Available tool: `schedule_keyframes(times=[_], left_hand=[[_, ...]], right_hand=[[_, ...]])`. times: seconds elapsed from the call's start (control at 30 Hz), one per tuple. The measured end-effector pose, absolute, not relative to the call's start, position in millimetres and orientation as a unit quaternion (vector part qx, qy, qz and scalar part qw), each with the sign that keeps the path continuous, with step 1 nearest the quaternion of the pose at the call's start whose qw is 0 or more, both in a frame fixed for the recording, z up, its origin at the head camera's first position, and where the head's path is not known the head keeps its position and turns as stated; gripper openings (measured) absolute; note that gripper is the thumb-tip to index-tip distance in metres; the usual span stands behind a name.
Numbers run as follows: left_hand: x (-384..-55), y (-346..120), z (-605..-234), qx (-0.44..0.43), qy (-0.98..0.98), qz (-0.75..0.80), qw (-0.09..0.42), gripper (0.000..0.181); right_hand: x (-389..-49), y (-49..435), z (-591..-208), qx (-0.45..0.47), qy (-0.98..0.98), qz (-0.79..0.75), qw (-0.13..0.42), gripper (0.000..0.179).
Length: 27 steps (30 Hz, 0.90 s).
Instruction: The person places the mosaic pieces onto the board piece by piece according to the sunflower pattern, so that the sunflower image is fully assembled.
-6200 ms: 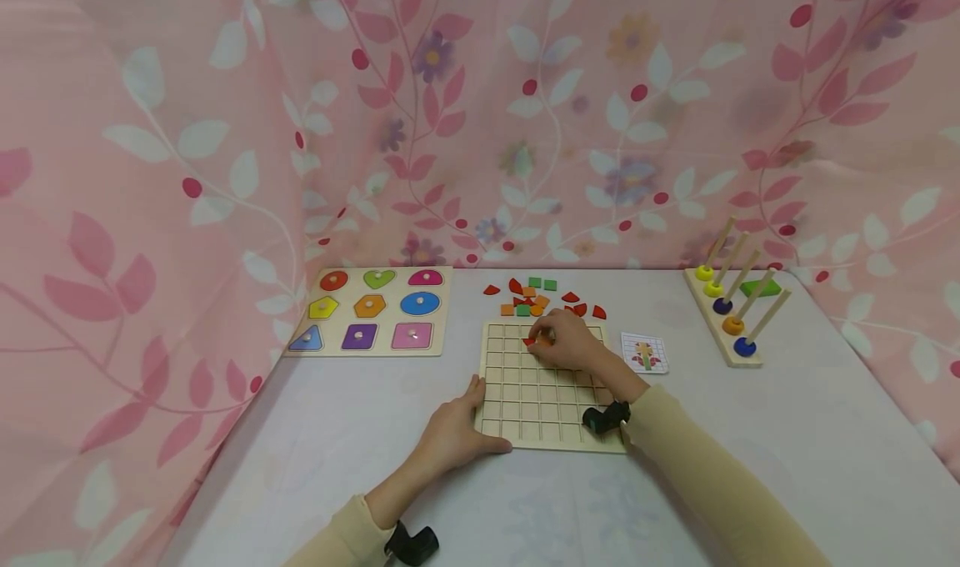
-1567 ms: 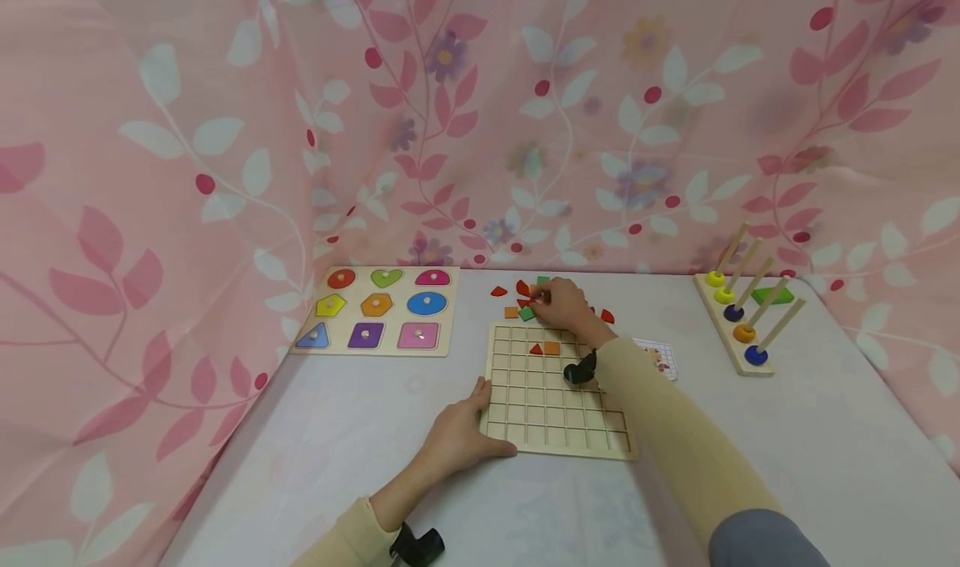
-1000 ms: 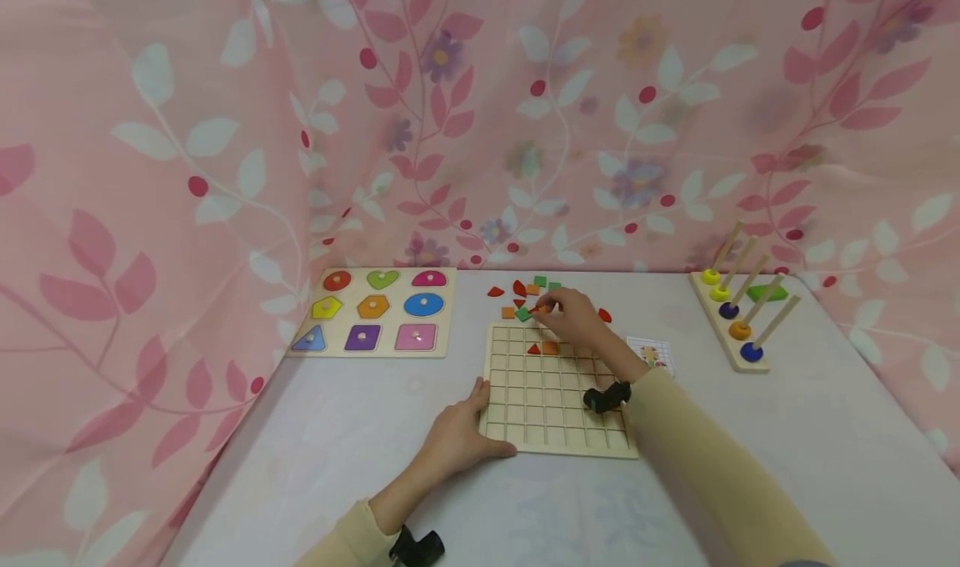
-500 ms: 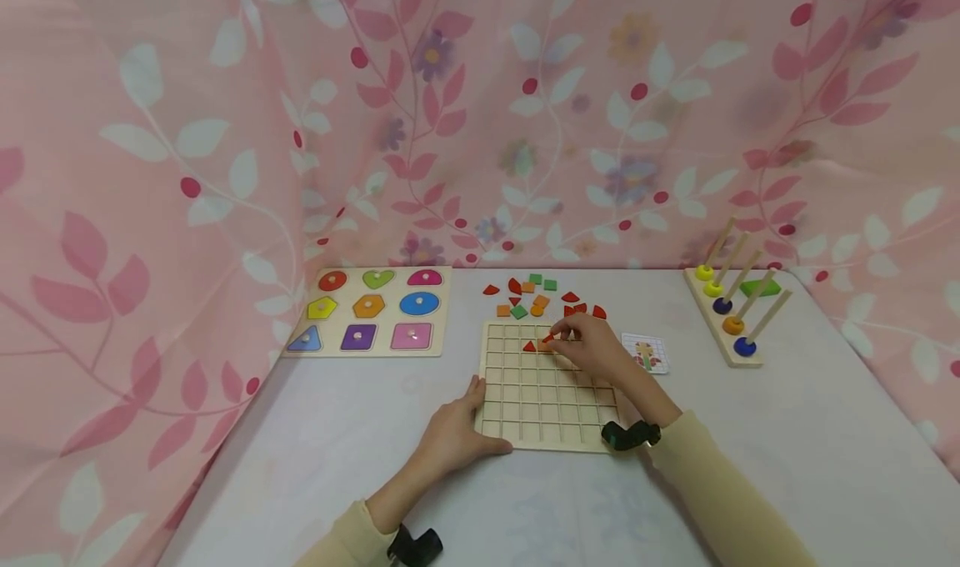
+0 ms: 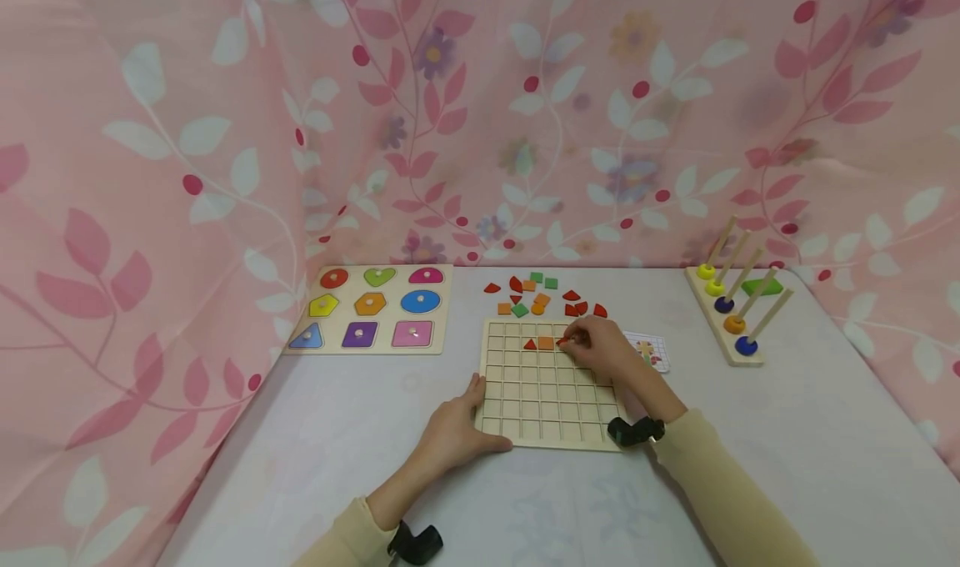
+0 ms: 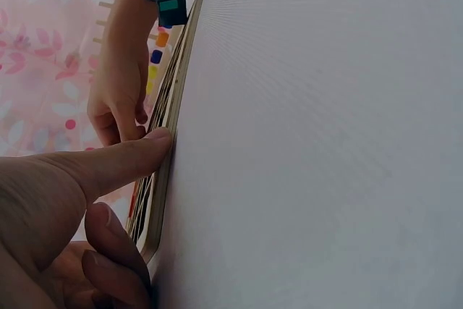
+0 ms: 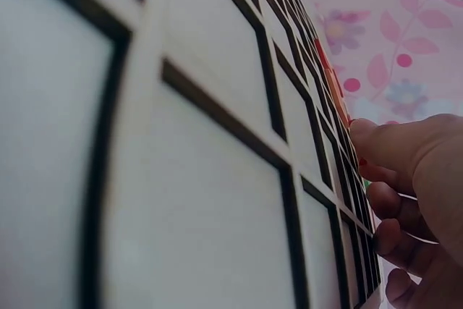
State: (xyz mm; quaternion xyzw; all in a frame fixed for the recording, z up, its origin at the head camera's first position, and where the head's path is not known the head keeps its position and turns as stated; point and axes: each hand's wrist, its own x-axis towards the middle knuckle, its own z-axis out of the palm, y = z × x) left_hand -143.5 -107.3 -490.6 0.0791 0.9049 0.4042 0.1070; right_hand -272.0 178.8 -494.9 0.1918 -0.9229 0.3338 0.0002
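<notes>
The light wooden grid board (image 5: 531, 411) lies flat on the white table. My left hand (image 5: 452, 435) holds its near left corner, thumb along the front edge and fingers at the left side; in the left wrist view the thumb (image 6: 137, 157) rests on the board's edge. Near the board's far side a red triangle (image 5: 530, 344) and an orange square (image 5: 546, 343) sit side by side in cells. Just right of the square my right hand (image 5: 602, 350) pinches a small red piece (image 5: 562, 341), mostly covered by the fingertips.
Loose red, orange and green pieces (image 5: 551, 283) lie beyond the board. A pattern card (image 5: 654, 354) is at its right, partly behind the right hand. A shape puzzle (image 5: 384, 339) lies back left; a peg stand (image 5: 732, 336) with coloured rings stands back right.
The right hand has gone to the loose pieces, picked up a small red one and brought it to the board beside the orange square, which it has let go. The left hand stays put.
</notes>
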Motion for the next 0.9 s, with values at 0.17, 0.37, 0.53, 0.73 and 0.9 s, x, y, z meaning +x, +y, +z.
schedule_keyframes(times=[0.17,0.37,0.53,0.73,0.9], left_hand=[[-143.3,-107.3,-490.2,0.079,0.904,0.407,0.108,0.113],[-143.9,-107.4,-490.3,0.081,0.905,0.403,0.107,0.113],[-144.4,-107.7,-490.8,0.079,0.905,0.404,0.108,0.114],[-144.2,-108.2,-490.3,0.081,0.904,0.405,0.109,0.114],[-144.1,-108.2,-489.5,0.081,0.903,0.407,0.111,0.113]], right_hand=[[-274.2,178.6,-494.7,0.184,-0.927,0.326,0.006,0.018],[-274.5,177.4,-492.3,0.170,-0.931,0.324,0.002,0.027],[-273.6,176.9,-491.6,0.180,-0.930,0.319,0.006,0.017],[-270.7,177.5,-494.8,0.192,-0.929,0.317,0.008,0.008],[-268.5,175.6,-494.1,0.191,-0.930,0.315,0.015,0.008]])
